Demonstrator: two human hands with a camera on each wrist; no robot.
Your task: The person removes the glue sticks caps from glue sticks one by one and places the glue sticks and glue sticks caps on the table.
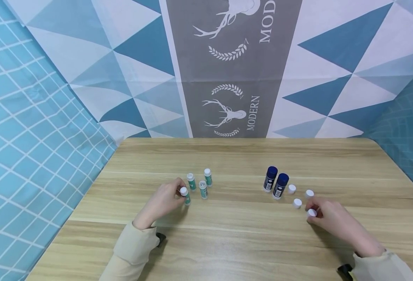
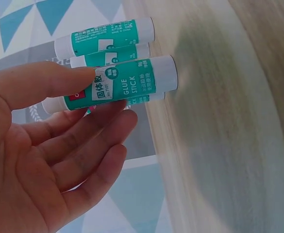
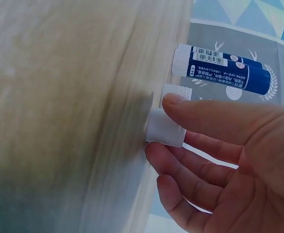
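Note:
My left hand (image 1: pixel 164 201) pinches an upright green glue stick (image 2: pixel 117 82) between thumb and fingers, its base at the table top. Three more green glue sticks (image 1: pixel 203 190) stand just beyond it; the nearest looks uncapped, with a hollow-looking white top. On the right, my right hand (image 1: pixel 329 218) pinches a small white cap (image 3: pixel 166 127) by its sides, low on the table. Three similar white caps, one of them a cap (image 1: pixel 297 203) left of the fingers, stand around it. In the right wrist view the fingers partly cover another cap behind.
Two dark blue glue sticks (image 1: pixel 281 185) stand close together left of the white caps. Everything rests on a wood-grain table (image 1: pixel 227 234). Patterned cloth (image 1: pixel 227 70) hangs behind the table's far edge, and blue checked cloth (image 1: pixel 24 136) lies along its left side.

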